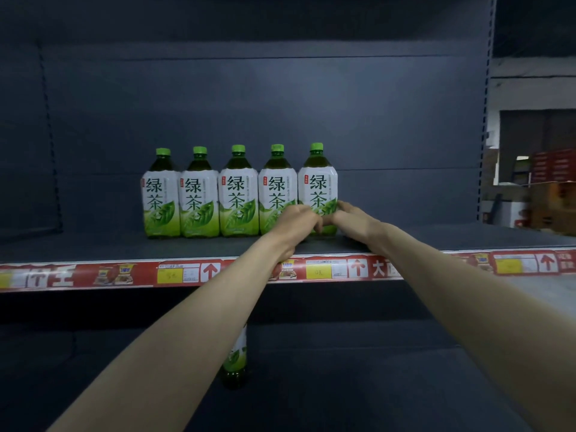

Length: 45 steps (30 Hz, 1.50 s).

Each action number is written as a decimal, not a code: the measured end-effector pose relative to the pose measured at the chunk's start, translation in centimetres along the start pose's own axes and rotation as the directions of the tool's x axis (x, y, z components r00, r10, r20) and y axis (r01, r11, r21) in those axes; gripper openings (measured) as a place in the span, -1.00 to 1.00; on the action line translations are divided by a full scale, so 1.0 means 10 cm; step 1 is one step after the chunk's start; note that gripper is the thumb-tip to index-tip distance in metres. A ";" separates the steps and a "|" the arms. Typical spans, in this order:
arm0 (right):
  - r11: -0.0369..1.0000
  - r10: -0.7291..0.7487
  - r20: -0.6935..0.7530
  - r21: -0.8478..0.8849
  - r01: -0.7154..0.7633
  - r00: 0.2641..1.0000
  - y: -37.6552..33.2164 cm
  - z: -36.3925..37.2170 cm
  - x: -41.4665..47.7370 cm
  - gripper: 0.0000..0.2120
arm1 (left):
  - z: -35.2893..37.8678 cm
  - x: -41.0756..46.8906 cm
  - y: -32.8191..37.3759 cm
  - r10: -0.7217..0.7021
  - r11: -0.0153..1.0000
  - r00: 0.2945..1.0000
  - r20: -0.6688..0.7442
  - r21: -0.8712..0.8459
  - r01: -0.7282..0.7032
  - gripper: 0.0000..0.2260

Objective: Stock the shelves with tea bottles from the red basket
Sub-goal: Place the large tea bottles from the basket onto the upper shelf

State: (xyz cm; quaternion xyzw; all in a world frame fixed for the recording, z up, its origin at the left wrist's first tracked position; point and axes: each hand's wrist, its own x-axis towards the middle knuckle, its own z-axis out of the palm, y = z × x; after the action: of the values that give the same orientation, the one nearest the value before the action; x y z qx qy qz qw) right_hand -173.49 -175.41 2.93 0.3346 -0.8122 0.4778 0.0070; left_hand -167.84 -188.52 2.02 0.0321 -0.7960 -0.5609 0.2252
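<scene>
Placing step: both hands are on the bottle (318,182) at the right end of the row (238,194), which stands upright on the shelf (93,247), touching or all but touching its neighbour. The left hand (296,219) curls round its lower front and left side. The right hand (352,218) wraps its lower right side, so the bottle is held low between the two. Its base looks down on the shelf, though the hands hide the foot.

Five bottles stand in line, labels facing near, set back from the price strip (358,269). Much bare shelf lies to the right and left. One more bottle (235,360) stands on the lower shelf, half hidden by the left forearm.

Next, by my reading: square the label, let go with both hands, and go back for another bottle (the red basket is out of view). The job looks early.
</scene>
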 end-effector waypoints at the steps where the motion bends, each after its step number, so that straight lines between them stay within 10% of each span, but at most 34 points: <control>1: 1.000 0.008 -0.030 -0.021 -0.008 1.000 0.00 0.01 0.00 -0.70 | -0.01 0.00 0.01 -0.002 1.000 1.000 -0.009 0.006 0.002 -0.73; 8: 0.995 -0.039 -0.403 -0.099 -0.001 0.914 0.00 0.03 -0.12 -0.70 | -0.03 -0.17 0.11 0.161 0.982 0.977 -0.141 0.124 -0.144 -0.61; 15: 0.977 -0.187 -0.483 0.002 0.214 0.856 -0.12 0.23 -0.87 -0.85 | -0.21 -0.90 0.18 0.317 0.944 0.943 -0.099 0.134 -0.303 -0.74; 24: 0.972 -0.130 -0.211 0.163 0.166 0.969 0.69 1.12 -2.46 -0.85 | -0.09 -2.58 -1.10 0.132 0.986 0.991 -0.036 0.111 -0.127 -0.75; 30: 0.985 0.099 0.070 0.136 -0.108 0.993 1.67 1.92 -3.57 -0.73 | 0.14 -3.70 -2.19 -0.269 0.954 0.963 0.024 0.142 0.263 -0.73; 45: 0.898 0.439 0.601 -0.323 -0.299 0.668 2.70 2.47 -4.25 -0.65 | 0.44 -4.89 -3.70 -0.780 0.625 0.607 0.154 0.144 0.767 -0.78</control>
State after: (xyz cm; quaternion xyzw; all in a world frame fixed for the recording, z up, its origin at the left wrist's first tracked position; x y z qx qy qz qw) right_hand -147.73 -163.21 -45.44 0.3066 -0.8552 0.2365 -0.3447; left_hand -133.20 -183.44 -48.45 0.3228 -0.7398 -0.5776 -0.1218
